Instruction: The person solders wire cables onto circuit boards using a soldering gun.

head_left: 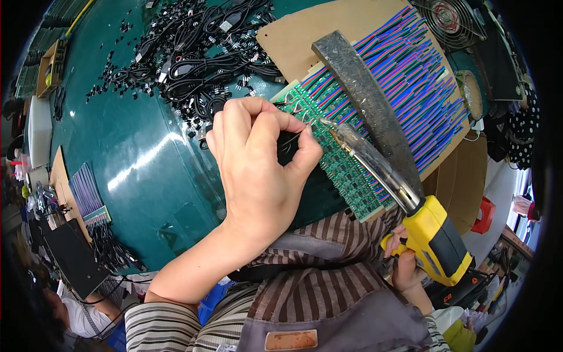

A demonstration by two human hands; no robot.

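Note:
My left hand [255, 161] is closed in a pinch at the near left edge of a green circuit board panel [355, 185]. Between its thumb and forefinger is what looks like the end of a thin dark cable, mostly hidden by the fingers. On the right, my right hand [406, 267] grips a yellow and black soldering gun [438, 240] by its handle. The gun's tip points at the boards, just right of my left fingertips. A heavy dark metal bar [375, 105] lies across rows of red, blue, green and black wires [413, 76] joined to the boards.
A tangled heap of black cables [193, 73] with plugs covers the far part of the green table [146, 199]. Brown board [287, 35] lies under the wires. A fan [451, 23] stands at far right. Another wired panel [97, 216] lies at left, near a person [88, 317].

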